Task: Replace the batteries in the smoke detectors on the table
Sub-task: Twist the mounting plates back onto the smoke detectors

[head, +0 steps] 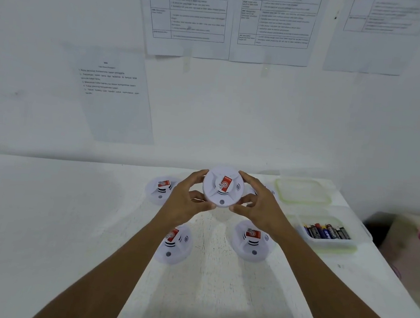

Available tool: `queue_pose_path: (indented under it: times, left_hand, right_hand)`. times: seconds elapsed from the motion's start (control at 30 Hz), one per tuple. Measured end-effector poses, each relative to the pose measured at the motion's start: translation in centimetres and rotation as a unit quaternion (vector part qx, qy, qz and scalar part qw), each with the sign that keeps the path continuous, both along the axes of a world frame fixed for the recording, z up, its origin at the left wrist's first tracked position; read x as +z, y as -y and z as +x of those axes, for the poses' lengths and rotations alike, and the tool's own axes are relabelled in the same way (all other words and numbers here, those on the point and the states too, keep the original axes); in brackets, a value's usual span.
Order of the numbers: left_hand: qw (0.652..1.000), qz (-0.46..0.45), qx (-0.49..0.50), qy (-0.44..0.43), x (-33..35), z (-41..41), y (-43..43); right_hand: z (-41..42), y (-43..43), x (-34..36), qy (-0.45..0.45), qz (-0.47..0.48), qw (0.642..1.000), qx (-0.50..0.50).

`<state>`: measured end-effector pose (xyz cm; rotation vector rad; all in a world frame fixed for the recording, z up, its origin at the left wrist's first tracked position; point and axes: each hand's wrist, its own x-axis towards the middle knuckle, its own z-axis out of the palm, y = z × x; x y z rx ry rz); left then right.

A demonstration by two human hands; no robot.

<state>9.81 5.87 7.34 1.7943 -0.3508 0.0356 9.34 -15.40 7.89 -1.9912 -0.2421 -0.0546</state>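
In the head view, the left grip (186, 203) and right grip (260, 208) both clasp one smoke detector (222, 187) by its rim, fingers curled round it, raised above the worktop (67, 221). Other detectors (175, 243) lie flat on the worktop around it. Batteries (327, 230) sit in a tub (324, 244) to the right.

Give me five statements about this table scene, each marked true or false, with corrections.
1. The left hand and the right hand both hold one smoke detector. True.
2. The batteries lie loose on the table. False: they lie in the clear container.
3. The lid is on the container. False: it lies on the table beyond it.
4. Printed sheets hang on the wall. True.
5. Only one other detector is on the table. False: at least the far-left detector, near-left detector and near-right detector lie there.
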Motion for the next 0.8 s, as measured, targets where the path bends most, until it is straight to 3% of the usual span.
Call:
queue_pose_path:
  times: [0.8]
  left_hand:
    - [1.0,-0.009,0.004,0.009,-0.1,0.16,-0.18]
  right_hand:
    - [-0.28,-0.56,0.32,0.011,0.0,1.0,-0.01]
